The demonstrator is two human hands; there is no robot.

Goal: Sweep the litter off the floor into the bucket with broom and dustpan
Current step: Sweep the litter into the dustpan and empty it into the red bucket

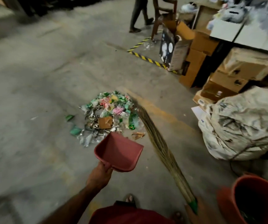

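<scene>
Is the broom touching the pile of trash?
Touching. In the head view, the broom bristles run right along the trash pile's right edge, overlapping wrappers there.

left of litter pile [107, 115]: bare concrete floor [33, 94], wide open
right of pile: broom [159, 146] bristles lie against it
far right: stuffed sack [243, 125], stacked cardboard boxes [227, 75] block
near right: bucket [258, 199]
near side: dustpan [118, 152] above the pile's edge

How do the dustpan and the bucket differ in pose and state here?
The dustpan is held off the floor by the left hand, tilted toward the litter pile; the bucket stands upright beside the right hand, ungripped. The dustpan looks empty; the bucket's inside is too dark to judge. Both are reddish plastic.
</scene>
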